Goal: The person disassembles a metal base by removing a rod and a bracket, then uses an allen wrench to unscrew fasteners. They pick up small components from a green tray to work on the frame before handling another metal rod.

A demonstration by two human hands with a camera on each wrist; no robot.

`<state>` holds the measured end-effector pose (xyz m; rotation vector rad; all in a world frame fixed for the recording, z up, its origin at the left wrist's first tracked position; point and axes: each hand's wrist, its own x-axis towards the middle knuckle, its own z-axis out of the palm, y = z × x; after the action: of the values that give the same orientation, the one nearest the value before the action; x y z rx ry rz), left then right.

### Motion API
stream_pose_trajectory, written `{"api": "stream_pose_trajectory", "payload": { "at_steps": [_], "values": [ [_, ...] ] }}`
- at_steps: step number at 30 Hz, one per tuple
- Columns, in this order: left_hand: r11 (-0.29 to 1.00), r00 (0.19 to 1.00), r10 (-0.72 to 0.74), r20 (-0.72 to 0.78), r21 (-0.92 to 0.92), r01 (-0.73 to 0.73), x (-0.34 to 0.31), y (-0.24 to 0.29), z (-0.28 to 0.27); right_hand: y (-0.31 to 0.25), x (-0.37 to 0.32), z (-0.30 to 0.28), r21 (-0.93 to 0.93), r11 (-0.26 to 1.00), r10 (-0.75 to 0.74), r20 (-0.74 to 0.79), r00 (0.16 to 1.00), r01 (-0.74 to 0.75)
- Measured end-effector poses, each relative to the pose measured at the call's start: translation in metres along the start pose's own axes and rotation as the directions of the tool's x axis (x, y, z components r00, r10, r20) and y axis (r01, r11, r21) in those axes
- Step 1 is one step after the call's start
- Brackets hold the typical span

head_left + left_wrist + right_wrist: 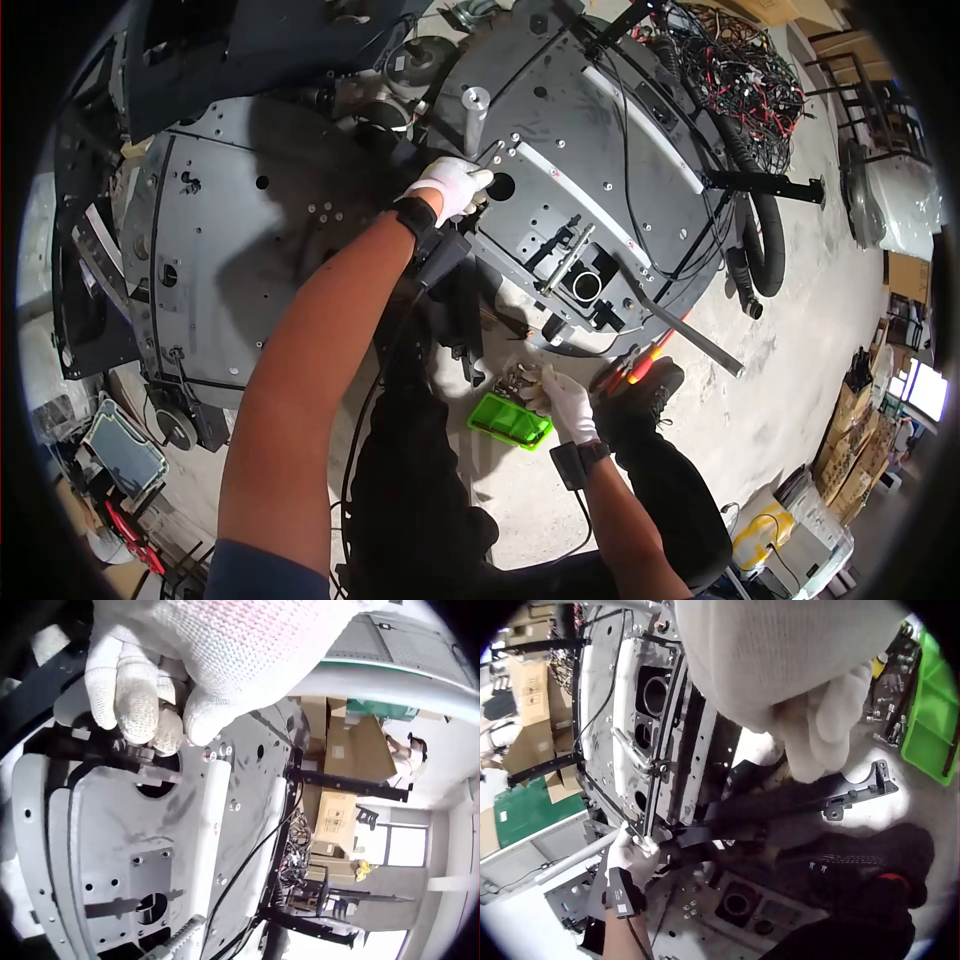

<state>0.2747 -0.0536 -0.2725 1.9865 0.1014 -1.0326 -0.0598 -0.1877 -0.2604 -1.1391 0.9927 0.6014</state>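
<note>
My gloved left hand [455,187] is at the near left edge of a large dark grey metal panel [590,160], beside a round hole. Its curled fingers pinch a small metal part [142,754] there, mostly hidden by the glove. My right hand [566,402], also gloved, is low over the floor at a pile of loose bolts [889,712] next to a green tray [528,436]. Its fingers are bent and bunched in the right wrist view [817,727]; I cannot tell whether a bolt is between them. A silver ratchet-like tool [568,258] lies across the panel's cut-outs.
A second dark panel [215,290] stands at left. Red-and-yellow-handled pliers [645,363] lie by my shoe. An upright metal post [475,120] and a slanting bar [690,328] stick out at the panel. Bundled wires [745,90] and a black hose [768,245] are at right.
</note>
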Motion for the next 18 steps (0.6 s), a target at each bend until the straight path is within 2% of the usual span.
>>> {"api": "stream_pose_trajectory", "payload": {
  "at_steps": [2,6,8,10,18],
  "values": [
    [0.970,0.995,0.002,0.097,-0.244,0.022,0.001,-0.004,-0.001,0.000,0.000,0.000,0.010,1.000,0.013,0.013,1.000,-0.013],
    [0.958,0.997,0.049,0.065,-0.286,-0.029,0.000,-0.008,0.002,-0.001,0.000,0.003,0.049,0.999,0.012,0.038,0.999,-0.014],
    [0.958,0.996,0.027,0.080,-0.287,-0.003,0.000,-0.012,0.001,-0.001,0.000,0.003,0.054,0.998,0.011,0.041,0.999,-0.013],
    [0.927,0.986,0.138,0.097,-0.362,-0.094,-0.002,-0.020,0.000,-0.002,-0.002,0.004,-0.006,1.000,0.010,-0.002,1.000,-0.010],
    [0.944,0.995,0.104,-0.008,-0.314,-0.101,-0.010,-0.012,0.005,0.003,0.004,0.000,0.037,0.999,0.015,0.017,1.000,-0.015]
  ]
}}
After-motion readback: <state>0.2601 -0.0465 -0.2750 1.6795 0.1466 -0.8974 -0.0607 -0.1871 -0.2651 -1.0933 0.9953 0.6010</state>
